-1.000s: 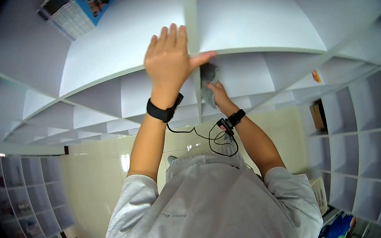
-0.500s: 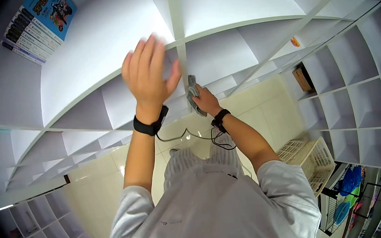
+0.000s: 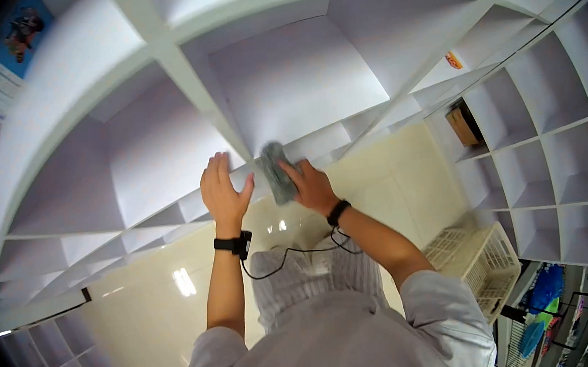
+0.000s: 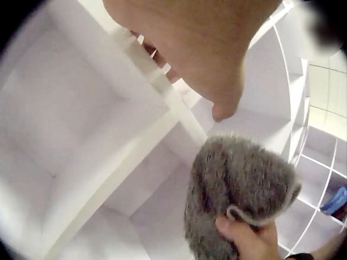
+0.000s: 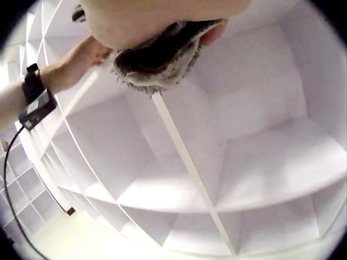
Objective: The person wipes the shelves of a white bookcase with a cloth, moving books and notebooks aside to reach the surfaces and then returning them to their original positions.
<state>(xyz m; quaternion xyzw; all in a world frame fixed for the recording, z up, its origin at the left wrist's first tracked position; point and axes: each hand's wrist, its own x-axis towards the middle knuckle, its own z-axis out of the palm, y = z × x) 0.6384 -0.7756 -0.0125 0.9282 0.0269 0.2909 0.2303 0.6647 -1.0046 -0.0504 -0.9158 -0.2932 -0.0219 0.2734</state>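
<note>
White, rectangular-celled shelving unit (image 3: 163, 45) is spanning the far side, left to right. Blue-and-white paper books (image 3: 17, 52) are sitting in its far-left cell. Grey fluffy cloth (image 3: 277, 174), in the bare right hand (image 3: 315, 190), is lying right of a divider; bare left hand (image 3: 222, 199) is lying left of it. Second white celled unit (image 3: 524, 144) is standing at right, brown cardboard box (image 3: 461, 126) sitting in a left-hand cell. Cream openwork plastic crate (image 3: 497, 250) is standing near right on cream tiled floor (image 3: 156, 318). Third white celled unit (image 3: 69, 354) is standing near left.
</note>
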